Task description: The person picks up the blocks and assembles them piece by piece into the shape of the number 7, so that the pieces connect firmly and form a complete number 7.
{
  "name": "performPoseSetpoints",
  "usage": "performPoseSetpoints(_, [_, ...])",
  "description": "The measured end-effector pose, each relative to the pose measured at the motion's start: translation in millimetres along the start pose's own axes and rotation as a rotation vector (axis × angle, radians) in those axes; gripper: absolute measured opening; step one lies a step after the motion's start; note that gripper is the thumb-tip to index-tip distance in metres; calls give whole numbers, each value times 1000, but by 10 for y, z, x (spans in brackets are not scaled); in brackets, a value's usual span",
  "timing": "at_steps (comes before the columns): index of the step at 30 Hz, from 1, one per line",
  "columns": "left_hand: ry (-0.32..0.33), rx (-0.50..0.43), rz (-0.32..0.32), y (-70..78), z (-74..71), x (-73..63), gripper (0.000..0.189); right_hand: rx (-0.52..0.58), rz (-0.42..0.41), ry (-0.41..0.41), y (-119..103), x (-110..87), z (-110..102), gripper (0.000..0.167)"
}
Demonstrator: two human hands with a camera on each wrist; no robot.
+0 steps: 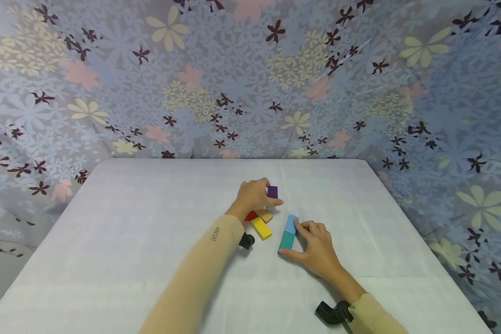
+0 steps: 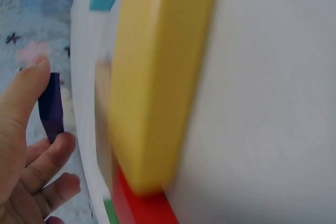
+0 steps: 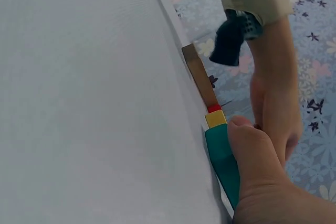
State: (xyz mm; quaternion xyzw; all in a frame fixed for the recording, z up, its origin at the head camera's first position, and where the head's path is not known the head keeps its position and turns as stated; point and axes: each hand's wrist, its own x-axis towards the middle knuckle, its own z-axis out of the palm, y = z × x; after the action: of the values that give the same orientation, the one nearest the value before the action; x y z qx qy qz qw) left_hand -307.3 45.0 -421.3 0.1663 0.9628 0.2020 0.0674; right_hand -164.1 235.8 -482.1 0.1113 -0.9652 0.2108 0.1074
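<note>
My left hand (image 1: 253, 195) pinches a small purple block (image 1: 272, 192) between thumb and fingers, beyond the other blocks. In the left wrist view the purple block (image 2: 51, 106) stands between thumb and fingertip. My right hand (image 1: 318, 248) holds a light blue block (image 1: 291, 223) and a teal block (image 1: 286, 241), lying end to end, with its thumb at the teal end and a finger by the blue one. Under and beside the left wrist lie a yellow block (image 1: 261, 228), a plain wooden block (image 1: 265, 215) and a partly hidden red block (image 1: 250, 216).
A green block (image 2: 109, 211) peeks out beside the red one in the left wrist view. The blocks lie on a white-covered table (image 1: 150, 208). Flower-patterned cloth (image 1: 234, 83) rises behind it and at its sides. Black wrist cameras (image 1: 331, 313) hang under the sleeves.
</note>
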Motion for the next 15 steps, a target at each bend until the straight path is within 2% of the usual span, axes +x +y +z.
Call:
performPoseSetpoints(8, [-11,53,46,330,170,44,72,4,-21,9,18,-5,19,100])
performPoseSetpoints(15, [0,103,61,429,298,79,69,21,-36,26,35,1,15,99])
